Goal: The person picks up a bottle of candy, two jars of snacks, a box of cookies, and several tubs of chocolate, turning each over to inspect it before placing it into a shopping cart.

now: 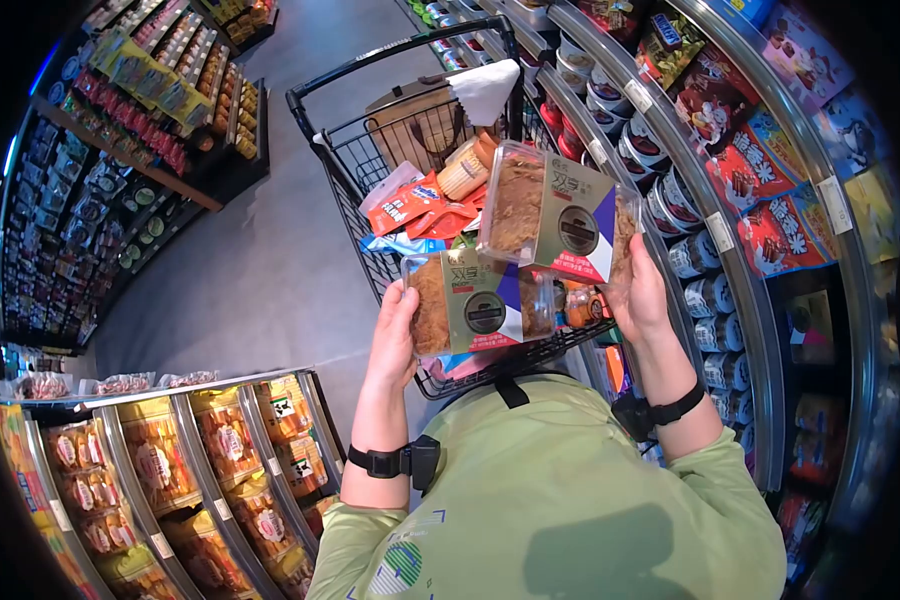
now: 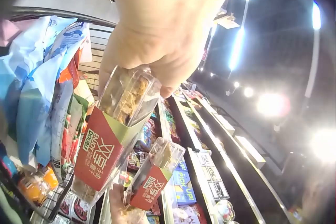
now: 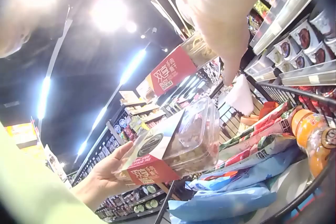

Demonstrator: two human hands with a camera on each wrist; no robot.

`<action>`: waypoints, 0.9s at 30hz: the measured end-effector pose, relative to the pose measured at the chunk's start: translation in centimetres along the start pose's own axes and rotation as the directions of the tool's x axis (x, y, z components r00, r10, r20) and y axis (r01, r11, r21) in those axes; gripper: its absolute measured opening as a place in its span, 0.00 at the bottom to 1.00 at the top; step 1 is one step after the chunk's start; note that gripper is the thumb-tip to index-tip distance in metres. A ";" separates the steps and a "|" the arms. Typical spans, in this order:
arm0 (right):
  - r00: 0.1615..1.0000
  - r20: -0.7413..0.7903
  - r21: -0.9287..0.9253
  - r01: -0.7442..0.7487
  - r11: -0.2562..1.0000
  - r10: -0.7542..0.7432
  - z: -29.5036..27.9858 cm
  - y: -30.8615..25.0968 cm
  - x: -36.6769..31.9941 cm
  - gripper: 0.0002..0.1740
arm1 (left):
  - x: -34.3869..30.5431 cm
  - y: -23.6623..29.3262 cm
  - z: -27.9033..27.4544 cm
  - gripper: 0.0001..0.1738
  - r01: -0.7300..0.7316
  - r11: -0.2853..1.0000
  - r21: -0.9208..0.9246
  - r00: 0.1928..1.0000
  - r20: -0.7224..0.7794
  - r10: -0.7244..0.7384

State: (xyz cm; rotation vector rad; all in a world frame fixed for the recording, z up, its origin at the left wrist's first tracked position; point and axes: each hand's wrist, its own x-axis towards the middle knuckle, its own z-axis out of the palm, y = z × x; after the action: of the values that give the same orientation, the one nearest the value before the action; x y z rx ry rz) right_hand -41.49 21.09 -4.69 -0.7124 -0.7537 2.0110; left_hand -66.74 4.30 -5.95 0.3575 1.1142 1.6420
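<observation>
My left hand [image 1: 391, 325] grips a clear plastic box [image 1: 482, 308] of brown baked food by its left end. A paper sleeve in green, white, purple and red wraps it. In my right hand [image 1: 642, 292] is a matching box [image 1: 575, 225], held by its right side, higher and farther right; the two boxes overlap in the head view. From the left wrist view, my left fingers hold one end of the near box [image 2: 100, 153], its red sleeve edge showing. The right wrist view shows my left palm [image 3: 107, 174] under its box [image 3: 195, 137].
Beneath the boxes stands a black wire shopping cart [image 1: 322, 88] holding snack bags [image 1: 425, 212], a jar-like container [image 1: 462, 172] and a brown bag [image 1: 395, 125]. Stocked shelves [image 1: 715, 235] curve along the right. A display case [image 1: 180, 450] of packaged food stands lower left, with grey floor [image 1: 240, 270] beyond.
</observation>
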 end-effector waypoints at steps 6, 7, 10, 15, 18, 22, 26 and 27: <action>0.995 -0.048 -0.082 0.078 0.994 -0.082 0.3 0.8 -0.6 0.23 | 0.6 0.1 -0.6 0.15 0.036 0.999 0.012 0.999 0.003 -0.036; 0.997 -0.023 -0.094 0.066 0.993 -0.068 0.2 0.9 -0.8 0.22 | 0.7 0.1 -0.8 0.16 0.040 0.999 -0.001 0.999 0.009 -0.040; 0.992 -0.076 -0.127 0.089 0.988 -0.099 0.7 1.2 -0.9 0.21 | 1.0 -0.3 -1.5 0.20 0.038 0.999 -0.015 0.999 0.016 -0.038; 0.985 -0.021 -0.139 0.168 0.976 -0.173 -0.7 2.3 -0.7 0.26 | 1.4 -0.6 -1.8 0.25 0.030 0.999 0.029 0.997 0.076 -0.032; 0.989 -0.025 -0.111 0.145 0.983 -0.148 -0.3 2.1 -0.9 0.26 | 1.6 -0.4 -1.5 0.25 0.043 0.999 0.032 0.996 0.077 -0.045; 0.998 -0.008 -0.144 0.055 0.988 -0.057 -0.3 2.5 -0.5 0.27 | 2.2 -0.9 -2.8 0.26 0.146 0.989 -0.030 0.989 0.044 -0.144; 0.935 -0.101 -0.294 -0.353 0.888 0.339 1.2 3.3 -1.5 0.30 | 2.3 -1.3 -3.4 0.24 0.421 0.900 -0.115 0.902 -0.047 -0.428; 0.903 -0.130 -0.358 -0.428 0.830 0.409 1.5 3.8 -1.7 0.31 | 2.2 -2.0 -3.7 0.24 0.444 0.891 -0.093 0.889 -0.080 -0.451</action>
State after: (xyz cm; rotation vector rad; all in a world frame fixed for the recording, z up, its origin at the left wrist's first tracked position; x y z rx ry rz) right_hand -43.68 17.58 -6.13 -1.2408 -1.0461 2.2487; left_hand -68.99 4.46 -10.10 -0.0353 1.1092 1.2913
